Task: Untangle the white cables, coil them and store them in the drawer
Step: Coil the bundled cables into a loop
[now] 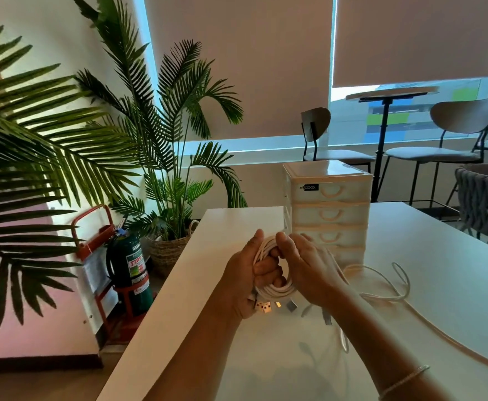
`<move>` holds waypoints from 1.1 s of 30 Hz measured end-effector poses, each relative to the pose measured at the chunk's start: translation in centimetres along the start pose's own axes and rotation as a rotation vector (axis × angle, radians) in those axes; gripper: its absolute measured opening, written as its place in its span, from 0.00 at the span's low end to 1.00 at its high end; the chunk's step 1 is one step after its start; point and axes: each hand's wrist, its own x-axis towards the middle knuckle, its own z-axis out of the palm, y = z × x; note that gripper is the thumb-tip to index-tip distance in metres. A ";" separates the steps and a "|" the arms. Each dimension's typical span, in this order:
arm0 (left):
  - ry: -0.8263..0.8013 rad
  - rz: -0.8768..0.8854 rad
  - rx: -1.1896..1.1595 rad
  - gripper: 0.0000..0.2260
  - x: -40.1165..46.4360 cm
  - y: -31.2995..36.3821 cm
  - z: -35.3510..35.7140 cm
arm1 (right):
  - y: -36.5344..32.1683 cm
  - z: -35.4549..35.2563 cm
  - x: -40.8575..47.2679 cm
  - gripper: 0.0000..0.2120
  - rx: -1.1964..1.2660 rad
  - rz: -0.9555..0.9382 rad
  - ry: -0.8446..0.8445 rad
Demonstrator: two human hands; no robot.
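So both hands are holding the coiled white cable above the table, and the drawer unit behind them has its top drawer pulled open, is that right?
Not quite. The head view shows every visible drawer of the drawer unit closed, top one included. The rest stands: the left hand and right hand hold the coiled white cable above the table.

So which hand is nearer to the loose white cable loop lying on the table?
Right. The right hand is just left of the loose white cable loop; the left hand, gripping the coiled white cable bundle, is farther left.

Backlit by window (pixel 410 111), dim foreground, wide-angle edge distortion
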 end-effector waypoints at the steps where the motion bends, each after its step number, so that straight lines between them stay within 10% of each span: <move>1: -0.013 -0.006 -0.026 0.23 0.0 -0.1 0.0 | 0.0 0.0 0.1 0.21 0.018 0.003 -0.016; 12: -0.351 -0.030 -0.155 0.21 -0.1 -0.5 -0.8 | 0.6 -0.3 1.6 0.28 0.122 0.078 -0.178; 33: -0.153 0.021 -0.152 0.22 0.5 -1.0 -1.1 | 0.0 0.7 1.6 0.26 0.132 0.198 -0.108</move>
